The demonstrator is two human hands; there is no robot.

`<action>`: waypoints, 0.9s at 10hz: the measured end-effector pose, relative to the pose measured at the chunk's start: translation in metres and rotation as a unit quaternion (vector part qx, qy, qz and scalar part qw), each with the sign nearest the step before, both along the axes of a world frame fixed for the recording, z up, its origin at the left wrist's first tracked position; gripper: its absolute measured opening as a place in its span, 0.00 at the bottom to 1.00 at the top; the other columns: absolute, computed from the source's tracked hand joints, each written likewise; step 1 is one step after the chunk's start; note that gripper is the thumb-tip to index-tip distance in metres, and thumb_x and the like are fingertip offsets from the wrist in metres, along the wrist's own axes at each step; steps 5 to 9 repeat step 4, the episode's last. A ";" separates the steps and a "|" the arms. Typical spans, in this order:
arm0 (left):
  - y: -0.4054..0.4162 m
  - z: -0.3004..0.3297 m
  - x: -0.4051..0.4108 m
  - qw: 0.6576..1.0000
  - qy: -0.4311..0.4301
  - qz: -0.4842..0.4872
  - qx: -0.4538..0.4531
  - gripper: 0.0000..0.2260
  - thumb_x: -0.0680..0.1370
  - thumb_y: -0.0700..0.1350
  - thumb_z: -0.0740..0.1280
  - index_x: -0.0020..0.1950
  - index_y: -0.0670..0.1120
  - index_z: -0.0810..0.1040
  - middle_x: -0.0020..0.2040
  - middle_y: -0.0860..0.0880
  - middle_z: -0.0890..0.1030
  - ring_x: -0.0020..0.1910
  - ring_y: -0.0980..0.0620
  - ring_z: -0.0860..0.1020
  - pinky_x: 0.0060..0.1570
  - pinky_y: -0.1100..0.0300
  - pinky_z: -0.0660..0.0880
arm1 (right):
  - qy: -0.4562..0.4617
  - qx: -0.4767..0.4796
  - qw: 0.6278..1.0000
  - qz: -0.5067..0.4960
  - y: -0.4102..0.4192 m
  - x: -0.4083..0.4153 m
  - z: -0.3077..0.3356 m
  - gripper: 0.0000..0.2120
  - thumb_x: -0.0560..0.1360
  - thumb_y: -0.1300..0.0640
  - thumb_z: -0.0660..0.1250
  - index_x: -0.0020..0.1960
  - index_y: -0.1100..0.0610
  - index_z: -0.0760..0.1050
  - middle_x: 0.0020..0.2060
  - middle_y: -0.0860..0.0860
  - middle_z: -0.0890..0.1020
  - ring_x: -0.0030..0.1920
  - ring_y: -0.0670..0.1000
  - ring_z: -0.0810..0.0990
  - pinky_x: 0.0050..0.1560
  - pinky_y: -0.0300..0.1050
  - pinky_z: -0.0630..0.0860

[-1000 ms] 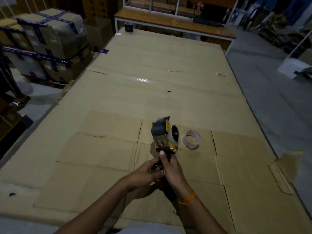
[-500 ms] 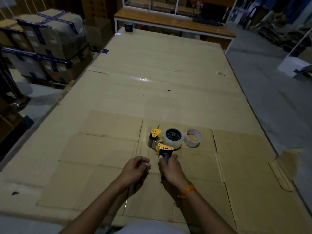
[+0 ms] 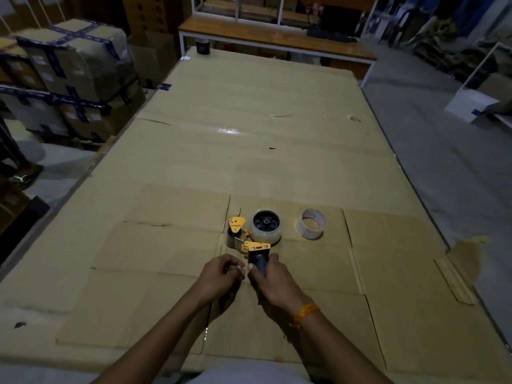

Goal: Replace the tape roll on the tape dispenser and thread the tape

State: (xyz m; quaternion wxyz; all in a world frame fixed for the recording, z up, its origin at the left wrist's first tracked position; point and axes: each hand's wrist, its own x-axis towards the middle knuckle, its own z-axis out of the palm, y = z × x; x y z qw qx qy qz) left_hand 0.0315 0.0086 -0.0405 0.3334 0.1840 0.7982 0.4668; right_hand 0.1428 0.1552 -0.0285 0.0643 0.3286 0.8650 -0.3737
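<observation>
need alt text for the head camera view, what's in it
A person's right hand grips the handle of a tape dispenser lying on a cardboard-covered table, a tape roll mounted on it. The left hand is closed beside it; an empty tape core lies further right.

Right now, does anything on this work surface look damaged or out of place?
Mostly tidy. At the right edge, the cardboard sheet is torn, its top layer peeled. A nearly empty tape roll lies loose beside the tape dispenser.

The tape dispenser (image 3: 249, 236) lies on the cardboard-covered table (image 3: 249, 151), directly beyond my hands. The empty tape core (image 3: 312, 223) sits just right of the dispenser, apart from it. Stacked boxes (image 3: 69, 79) stand far left of it.
</observation>
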 end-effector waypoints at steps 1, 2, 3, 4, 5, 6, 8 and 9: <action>-0.001 0.002 -0.001 0.999 0.021 -0.022 -0.009 0.07 0.83 0.39 0.67 0.54 0.46 0.85 0.47 0.48 0.90 0.48 0.53 0.89 0.52 0.55 0.84 | -0.007 0.022 0.999 0.026 0.007 0.004 0.008 0.22 0.84 0.33 0.60 0.58 0.53 0.69 0.50 0.52 0.80 0.46 0.51 0.78 0.36 0.42 0.67; -0.003 0.009 -0.006 0.998 0.053 -0.039 -0.010 0.06 0.84 0.39 0.67 0.55 0.46 0.83 0.48 0.46 0.89 0.45 0.55 0.89 0.47 0.59 0.85 | 0.007 0.049 0.998 0.041 0.017 0.007 0.021 0.21 0.84 0.34 0.59 0.53 0.53 0.70 0.45 0.51 0.78 0.41 0.49 0.75 0.34 0.44 0.66; 0.003 0.027 -0.014 0.990 0.135 -0.046 0.002 0.05 0.85 0.40 0.66 0.57 0.46 0.82 0.48 0.47 0.88 0.42 0.56 0.87 0.42 0.63 0.81 | 0.038 0.085 0.995 0.042 0.026 0.001 0.033 0.20 0.85 0.36 0.60 0.50 0.54 0.72 0.44 0.52 0.80 0.42 0.52 0.77 0.35 0.48 0.67; 0.018 0.054 -0.028 0.975 0.219 -0.037 0.014 0.07 0.84 0.42 0.67 0.60 0.44 0.82 0.46 0.48 0.87 0.40 0.57 0.83 0.42 0.64 0.80 | 0.046 0.132 0.989 0.048 0.038 -0.011 0.047 0.18 0.85 0.39 0.62 0.48 0.54 0.71 0.43 0.52 0.78 0.41 0.54 0.76 0.32 0.48 0.65; 0.018 0.054 -0.028 0.975 0.219 -0.037 0.014 0.07 0.84 0.42 0.67 0.60 0.44 0.82 0.46 0.48 0.87 0.40 0.57 0.83 0.42 0.64 0.80 | 0.046 0.132 0.989 0.048 0.038 -0.011 0.047 0.18 0.85 0.39 0.62 0.48 0.54 0.71 0.43 0.52 0.78 0.41 0.54 0.76 0.32 0.48 0.65; 0.018 0.054 -0.028 0.975 0.219 -0.037 0.014 0.07 0.84 0.42 0.67 0.60 0.44 0.82 0.46 0.48 0.87 0.40 0.57 0.83 0.42 0.64 0.80 | 0.046 0.132 0.989 0.048 0.038 -0.011 0.047 0.18 0.85 0.39 0.62 0.48 0.54 0.71 0.43 0.52 0.78 0.41 0.54 0.76 0.32 0.48 0.65; 0.018 0.054 -0.028 0.975 0.219 -0.037 0.014 0.07 0.84 0.42 0.67 0.60 0.44 0.82 0.46 0.48 0.87 0.40 0.57 0.83 0.42 0.64 0.80 | 0.046 0.132 0.989 0.048 0.038 -0.011 0.047 0.18 0.85 0.39 0.62 0.48 0.54 0.71 0.43 0.52 0.78 0.41 0.54 0.76 0.32 0.48 0.65; 0.018 0.054 -0.028 0.975 0.219 -0.037 0.014 0.07 0.84 0.42 0.67 0.60 0.44 0.82 0.46 0.48 0.87 0.40 0.57 0.83 0.42 0.64 0.80 | 0.046 0.132 0.989 0.048 0.038 -0.011 0.047 0.18 0.85 0.39 0.62 0.48 0.54 0.71 0.43 0.52 0.78 0.41 0.54 0.76 0.32 0.48 0.65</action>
